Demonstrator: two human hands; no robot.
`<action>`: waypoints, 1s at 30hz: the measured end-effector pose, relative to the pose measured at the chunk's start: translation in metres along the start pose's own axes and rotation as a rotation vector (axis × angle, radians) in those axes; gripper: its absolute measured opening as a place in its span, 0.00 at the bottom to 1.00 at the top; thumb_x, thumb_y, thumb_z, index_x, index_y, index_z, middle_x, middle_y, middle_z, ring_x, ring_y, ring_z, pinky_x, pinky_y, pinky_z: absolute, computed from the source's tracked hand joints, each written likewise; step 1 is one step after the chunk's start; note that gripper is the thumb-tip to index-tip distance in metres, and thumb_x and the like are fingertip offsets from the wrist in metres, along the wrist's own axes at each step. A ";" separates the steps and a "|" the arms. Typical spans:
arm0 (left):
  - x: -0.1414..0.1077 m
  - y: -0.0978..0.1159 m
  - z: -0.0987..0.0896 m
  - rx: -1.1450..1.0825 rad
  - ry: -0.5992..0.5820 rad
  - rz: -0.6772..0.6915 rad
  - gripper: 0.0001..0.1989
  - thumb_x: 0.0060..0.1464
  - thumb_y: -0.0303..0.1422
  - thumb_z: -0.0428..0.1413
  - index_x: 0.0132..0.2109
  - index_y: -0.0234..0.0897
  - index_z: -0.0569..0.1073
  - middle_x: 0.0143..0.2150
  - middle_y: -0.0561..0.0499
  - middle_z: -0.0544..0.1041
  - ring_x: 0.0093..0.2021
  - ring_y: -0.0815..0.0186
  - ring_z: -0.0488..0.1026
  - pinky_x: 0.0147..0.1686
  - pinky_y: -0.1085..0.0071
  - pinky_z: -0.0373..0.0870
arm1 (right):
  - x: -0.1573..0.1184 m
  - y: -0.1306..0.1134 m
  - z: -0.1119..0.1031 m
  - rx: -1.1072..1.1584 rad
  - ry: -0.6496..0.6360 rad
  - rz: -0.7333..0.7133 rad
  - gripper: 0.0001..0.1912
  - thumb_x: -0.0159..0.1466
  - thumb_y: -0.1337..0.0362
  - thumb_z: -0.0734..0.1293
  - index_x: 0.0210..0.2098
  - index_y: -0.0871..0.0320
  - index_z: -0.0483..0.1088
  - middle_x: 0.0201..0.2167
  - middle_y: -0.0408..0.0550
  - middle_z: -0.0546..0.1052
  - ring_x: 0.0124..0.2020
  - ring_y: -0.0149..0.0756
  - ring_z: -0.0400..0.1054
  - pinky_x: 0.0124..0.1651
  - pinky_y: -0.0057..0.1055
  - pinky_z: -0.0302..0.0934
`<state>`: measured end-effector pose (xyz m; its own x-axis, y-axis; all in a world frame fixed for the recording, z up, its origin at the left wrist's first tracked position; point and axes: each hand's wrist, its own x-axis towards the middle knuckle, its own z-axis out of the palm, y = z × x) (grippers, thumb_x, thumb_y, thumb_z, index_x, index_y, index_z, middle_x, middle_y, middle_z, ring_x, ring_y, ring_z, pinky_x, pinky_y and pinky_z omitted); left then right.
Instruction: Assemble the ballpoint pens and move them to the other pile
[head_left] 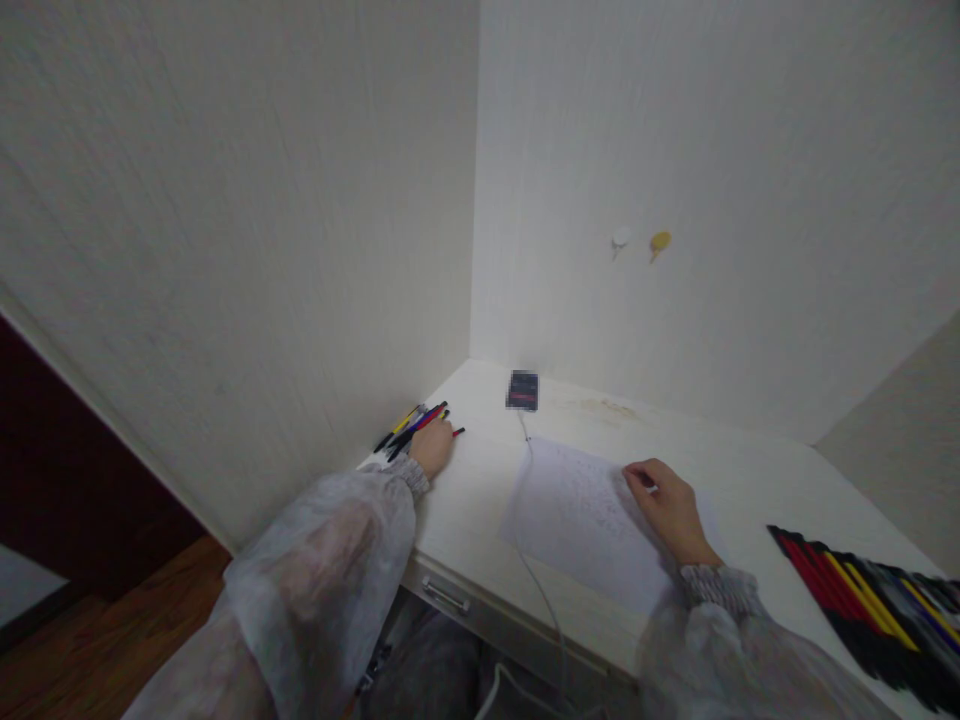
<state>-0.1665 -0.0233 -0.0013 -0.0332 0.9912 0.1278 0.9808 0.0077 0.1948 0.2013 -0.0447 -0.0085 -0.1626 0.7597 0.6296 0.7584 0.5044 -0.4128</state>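
Observation:
My left hand (433,447) is closed at a loose pile of pens (405,428) by the left wall. From its right side pokes the red end of a pen with a dark tip (460,432); its fingertips are mostly hidden by the back of the hand. Above a white sheet of paper (570,510) with faint writing is my right hand (666,502). Its thumb and fingers meet in a pinch, and nothing shows between them.
A row of red, yellow, black and blue pens (862,600) lies at the right on the white desk (469,510). A dark, blurred device (523,390) stands near the back corner, its white cable (534,575) running over the paper. Two hooks (660,242) are on the wall. A drawer handle (445,595) is in front.

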 end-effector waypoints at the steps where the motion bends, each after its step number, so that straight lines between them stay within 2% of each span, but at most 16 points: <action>1: 0.000 0.001 0.000 -0.018 0.004 0.010 0.12 0.53 0.28 0.42 0.38 0.28 0.67 0.41 0.36 0.68 0.44 0.60 0.66 0.43 0.64 0.60 | 0.000 -0.001 -0.001 0.005 -0.003 0.000 0.08 0.56 0.63 0.58 0.27 0.58 0.66 0.25 0.46 0.69 0.28 0.33 0.63 0.31 0.29 0.59; 7: 0.013 0.005 0.001 -0.169 -0.019 0.017 0.09 0.50 0.29 0.46 0.32 0.31 0.70 0.34 0.40 0.72 0.39 0.60 0.68 0.41 0.63 0.61 | 0.000 -0.005 -0.002 0.013 0.008 -0.012 0.08 0.56 0.62 0.58 0.27 0.58 0.66 0.24 0.47 0.69 0.26 0.33 0.63 0.30 0.30 0.58; 11: 0.024 0.014 -0.006 -0.321 -0.060 -0.001 0.08 0.48 0.30 0.48 0.28 0.32 0.70 0.28 0.44 0.72 0.34 0.61 0.70 0.37 0.65 0.63 | 0.000 -0.006 -0.001 0.018 -0.007 0.001 0.08 0.56 0.62 0.58 0.27 0.58 0.66 0.24 0.47 0.69 0.26 0.33 0.63 0.30 0.30 0.58; 15: 0.025 0.041 -0.018 -0.523 -0.128 0.015 0.11 0.50 0.32 0.46 0.27 0.31 0.69 0.23 0.47 0.72 0.27 0.65 0.70 0.30 0.70 0.65 | 0.001 -0.007 -0.001 0.021 -0.015 0.011 0.08 0.56 0.62 0.58 0.27 0.58 0.66 0.24 0.47 0.69 0.27 0.33 0.62 0.30 0.30 0.58; 19: 0.021 0.082 -0.019 -0.743 -0.189 0.072 0.11 0.53 0.32 0.43 0.34 0.30 0.67 0.22 0.50 0.71 0.21 0.72 0.68 0.25 0.75 0.64 | 0.001 -0.009 -0.001 0.044 -0.019 0.028 0.08 0.56 0.61 0.59 0.26 0.58 0.66 0.23 0.47 0.69 0.25 0.33 0.62 0.30 0.30 0.58; 20: 0.021 0.094 -0.017 -0.901 -0.216 0.094 0.11 0.53 0.33 0.42 0.34 0.30 0.66 0.22 0.50 0.71 0.20 0.73 0.67 0.24 0.75 0.63 | 0.001 -0.010 -0.002 0.057 -0.017 0.035 0.09 0.56 0.61 0.59 0.26 0.58 0.66 0.23 0.47 0.69 0.25 0.33 0.62 0.30 0.30 0.57; 21: 0.021 0.106 -0.015 -1.016 -0.231 0.127 0.12 0.53 0.34 0.42 0.35 0.31 0.66 0.21 0.51 0.69 0.19 0.74 0.65 0.22 0.76 0.62 | 0.001 -0.012 -0.002 0.077 -0.013 0.051 0.09 0.56 0.60 0.59 0.26 0.58 0.66 0.23 0.47 0.69 0.25 0.34 0.62 0.29 0.30 0.57; 23: 0.019 0.131 -0.010 -1.075 -0.197 0.225 0.11 0.53 0.34 0.44 0.36 0.32 0.66 0.21 0.54 0.67 0.19 0.74 0.64 0.22 0.77 0.61 | 0.001 -0.017 -0.004 0.148 -0.007 0.115 0.11 0.56 0.58 0.58 0.28 0.58 0.67 0.24 0.47 0.69 0.25 0.34 0.62 0.28 0.30 0.57; 25: 0.014 0.155 -0.005 -0.969 -0.126 0.403 0.10 0.52 0.33 0.45 0.35 0.32 0.68 0.24 0.52 0.68 0.23 0.73 0.65 0.26 0.75 0.63 | 0.002 -0.024 -0.006 0.281 -0.002 0.212 0.13 0.58 0.56 0.56 0.33 0.57 0.66 0.23 0.46 0.69 0.25 0.34 0.62 0.27 0.30 0.57; 26: 0.011 0.165 -0.003 -0.890 -0.059 0.543 0.09 0.51 0.32 0.46 0.35 0.33 0.69 0.30 0.50 0.69 0.27 0.72 0.66 0.30 0.74 0.64 | 0.003 -0.028 -0.007 0.369 0.001 0.257 0.15 0.59 0.55 0.55 0.36 0.57 0.65 0.22 0.45 0.69 0.24 0.33 0.62 0.28 0.29 0.57; 28: 0.003 0.181 0.002 -0.736 -0.014 0.793 0.10 0.52 0.32 0.46 0.36 0.35 0.70 0.35 0.49 0.68 0.35 0.69 0.66 0.38 0.72 0.62 | 0.005 -0.034 -0.008 0.537 -0.012 0.327 0.18 0.60 0.53 0.53 0.41 0.57 0.62 0.20 0.42 0.68 0.21 0.32 0.61 0.26 0.29 0.57; 30: -0.004 0.189 0.007 -0.657 -0.006 0.927 0.11 0.54 0.32 0.44 0.38 0.36 0.70 0.36 0.48 0.67 0.37 0.69 0.65 0.40 0.72 0.61 | 0.006 -0.038 -0.007 0.608 -0.060 0.382 0.17 0.58 0.51 0.55 0.35 0.57 0.65 0.17 0.41 0.66 0.19 0.31 0.60 0.24 0.28 0.55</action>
<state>0.0201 -0.0250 0.0276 0.6556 0.5795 0.4840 0.3360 -0.7980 0.5003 0.1762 -0.0618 0.0159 -0.0036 0.9410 0.3384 0.2868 0.3252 -0.9011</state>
